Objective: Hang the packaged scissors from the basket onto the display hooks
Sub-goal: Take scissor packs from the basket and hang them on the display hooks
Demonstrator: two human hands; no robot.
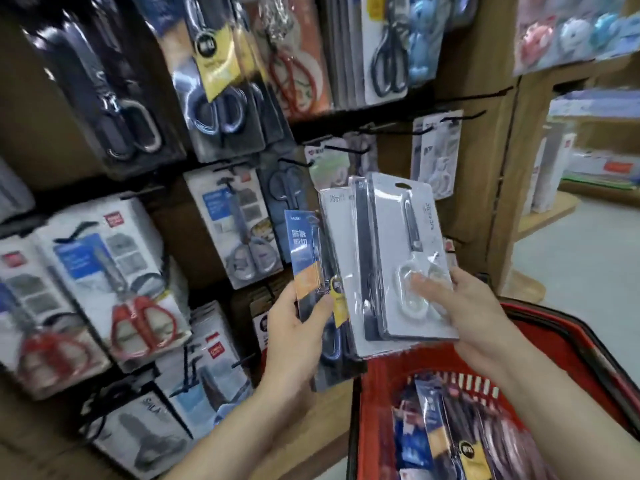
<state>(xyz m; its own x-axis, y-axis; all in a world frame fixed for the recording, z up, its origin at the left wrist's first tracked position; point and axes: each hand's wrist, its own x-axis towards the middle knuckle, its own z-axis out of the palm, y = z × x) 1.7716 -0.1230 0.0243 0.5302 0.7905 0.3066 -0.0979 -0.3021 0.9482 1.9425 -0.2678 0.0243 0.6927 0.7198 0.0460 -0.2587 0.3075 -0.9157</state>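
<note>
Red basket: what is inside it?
Several packaged scissors lie loosely piled, one with a yellow tag. The right forearm and the held white pack cover part of the basket; anything beneath the pile is hidden.

There is one view only, from a wide-angle camera on the person's head. It faces forward and down, tilted, close to the display wall [391, 157] at left and top. The left hand [294, 327], the right hand [474, 306] and their packaged scissors [401, 258] are near the lens; the red basket [571, 344] is at the lower right.
</note>
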